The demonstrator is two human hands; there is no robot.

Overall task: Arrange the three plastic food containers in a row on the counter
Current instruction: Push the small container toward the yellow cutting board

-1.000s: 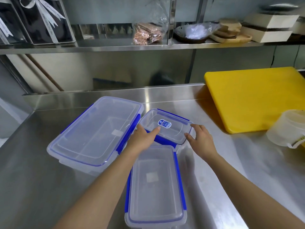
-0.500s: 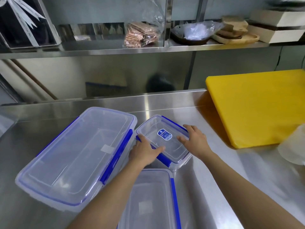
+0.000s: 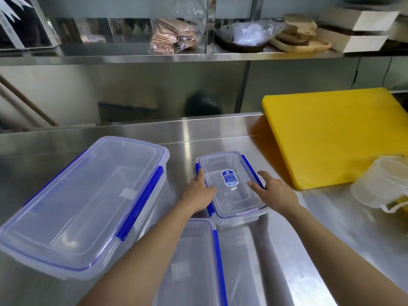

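Three clear plastic containers with blue clips rest on the steel counter [image 3: 298,239]. The small container [image 3: 229,186], with a blue label on its lid, sits at the centre. My left hand [image 3: 198,195] grips its left edge and my right hand [image 3: 273,191] holds its right edge. The large container [image 3: 84,206] lies to the left, angled. The medium container [image 3: 194,261] lies at the near centre, partly hidden under my left forearm.
A yellow cutting board [image 3: 331,133] lies at the right. A white lidded tub [image 3: 384,182] stands near the right edge. A steel shelf [image 3: 154,56] above holds packets, wooden boards and boxes. A steel backsplash runs behind the counter.
Both hands have turned the small container from a slanted pose to lie lengthwise and shifted it right, away from the large container. The camera has moved closer.
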